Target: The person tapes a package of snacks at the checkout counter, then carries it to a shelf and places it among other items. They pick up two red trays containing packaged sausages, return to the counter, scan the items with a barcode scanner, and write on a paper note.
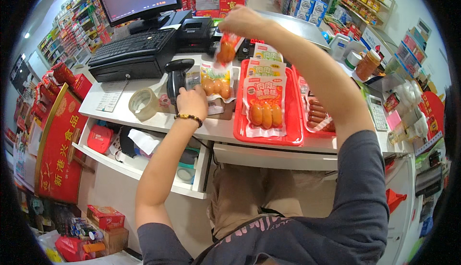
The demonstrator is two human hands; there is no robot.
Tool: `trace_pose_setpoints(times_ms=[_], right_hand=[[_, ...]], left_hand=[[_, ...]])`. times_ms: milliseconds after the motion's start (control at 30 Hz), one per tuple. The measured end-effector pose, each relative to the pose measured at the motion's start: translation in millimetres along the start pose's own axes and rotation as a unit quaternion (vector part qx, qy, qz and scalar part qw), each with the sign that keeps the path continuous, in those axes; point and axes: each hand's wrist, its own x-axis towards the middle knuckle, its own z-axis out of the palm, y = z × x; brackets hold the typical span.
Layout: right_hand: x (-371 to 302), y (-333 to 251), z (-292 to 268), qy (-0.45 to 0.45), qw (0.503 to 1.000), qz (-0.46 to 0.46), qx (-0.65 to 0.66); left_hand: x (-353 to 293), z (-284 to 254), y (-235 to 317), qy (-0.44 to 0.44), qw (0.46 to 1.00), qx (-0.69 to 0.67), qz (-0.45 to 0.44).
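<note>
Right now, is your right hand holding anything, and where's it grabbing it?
Yes: the right hand holds a sausage packet by its upper end.

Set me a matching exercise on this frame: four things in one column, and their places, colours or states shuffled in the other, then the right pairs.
Things
1. Right hand
2. Tray
3. Roll of tape
4. Left drawer

Places, colours, states
A. Pulled open, with loose items inside
B. Gripping a raised sausage pack
C. To the left of the black scanner
D. Red, with upright-printed packs lying in it

Right pairs: 1-B, 2-D, 3-C, 4-A
</note>
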Motion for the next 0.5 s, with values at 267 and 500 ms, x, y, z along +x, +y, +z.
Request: trace_pose_setpoints(times_ms=[267,500], right_hand=[[-79.1,56.3,-54.5,0.092,0.953,0.036,0.288],[-110.5,-7.4,-65.1,-0.191,0.932,-0.032,0.307]], left_hand=[[22.0,-8.4,9.0,-0.109,0.992,-0.002,-0.062],[42.4,-8.3,-3.0,-0.075,0.968,-0.188,-0.148]])
